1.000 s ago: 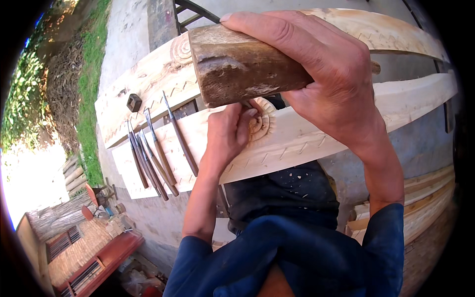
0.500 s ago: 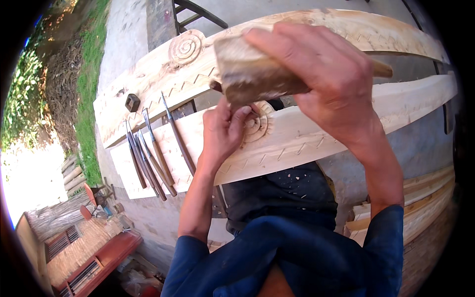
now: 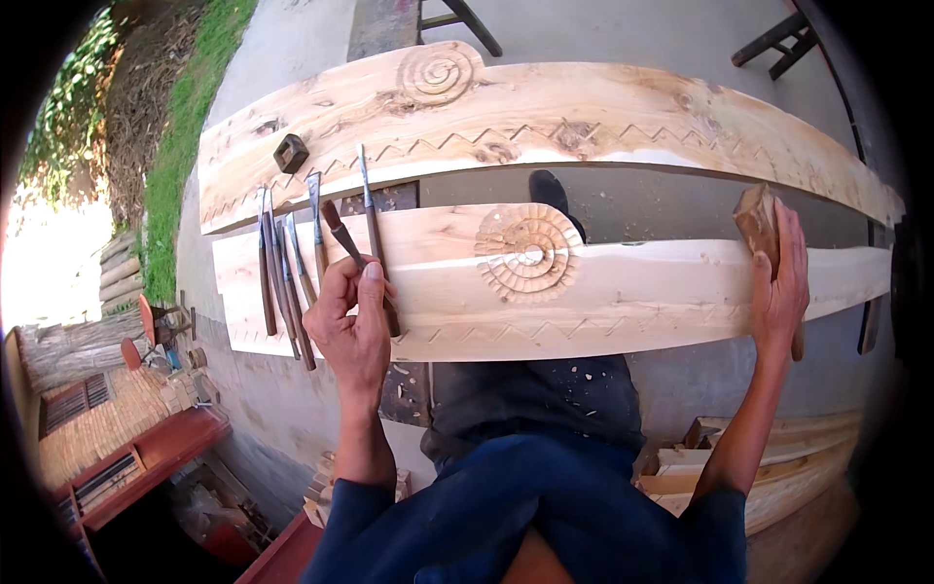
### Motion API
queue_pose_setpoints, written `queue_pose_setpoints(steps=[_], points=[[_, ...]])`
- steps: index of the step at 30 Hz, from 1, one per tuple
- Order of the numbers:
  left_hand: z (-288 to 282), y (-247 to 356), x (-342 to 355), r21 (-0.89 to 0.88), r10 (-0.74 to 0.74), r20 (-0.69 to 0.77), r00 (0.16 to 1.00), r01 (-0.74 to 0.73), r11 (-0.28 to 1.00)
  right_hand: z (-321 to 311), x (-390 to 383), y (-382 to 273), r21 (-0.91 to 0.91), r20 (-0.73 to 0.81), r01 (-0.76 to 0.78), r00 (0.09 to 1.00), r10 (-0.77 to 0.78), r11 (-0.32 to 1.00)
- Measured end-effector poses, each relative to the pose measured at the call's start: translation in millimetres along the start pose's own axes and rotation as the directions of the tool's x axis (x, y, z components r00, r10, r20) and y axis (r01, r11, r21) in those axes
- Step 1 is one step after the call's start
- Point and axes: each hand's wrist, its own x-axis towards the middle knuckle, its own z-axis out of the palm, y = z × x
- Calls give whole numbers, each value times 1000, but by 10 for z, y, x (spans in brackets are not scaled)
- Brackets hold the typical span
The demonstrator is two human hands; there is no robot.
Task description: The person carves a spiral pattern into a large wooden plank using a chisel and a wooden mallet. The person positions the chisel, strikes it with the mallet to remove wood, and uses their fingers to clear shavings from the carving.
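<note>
Pinching a chisel (image 3: pixel 358 255) w/ your left hand (image 3: pixel 352 326), over the near plank (image 3: pixel 623 292), beside the other chisels (image 3: pixel 284 277). Right hand (image 3: pixel 778 282) grips the mallet (image 3: pixel 759 222) at plank's right end. Seat the edge in the spiral (image 3: pixel 528 251) groove before striking; keep taps light.

Two pale carved planks (image 3: pixel 623 292) lie side by side, bearing a row of chisels (image 3: pixel 287 282) and a small dark block (image 3: pixel 290 153).
</note>
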Motion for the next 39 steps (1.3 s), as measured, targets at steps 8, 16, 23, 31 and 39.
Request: queue_pose_setpoints(steps=[8,16,23,31,39], points=[[-387,-242,-187,809,39,-64,997,29,587,265,-309,-929,236,-200,453,888,-413,860],[-420,-355,-315,846,-23,-65,998,67,528,652,-213,-3152,319,-157,876,426,-891,363],[-423,-487,-324,801,46,-127,991,75,595,1277,-202,-3669,296,-135,951,137,-981,92],[-61,-164,-282,611,523,-139,841,-343,714,98,580,-2107,667,-388,547,834,-391,505],[1765,818,-385,-130,855,149,497,-847,515,198,-94,-778,974,225,-216,914,337,-66]])
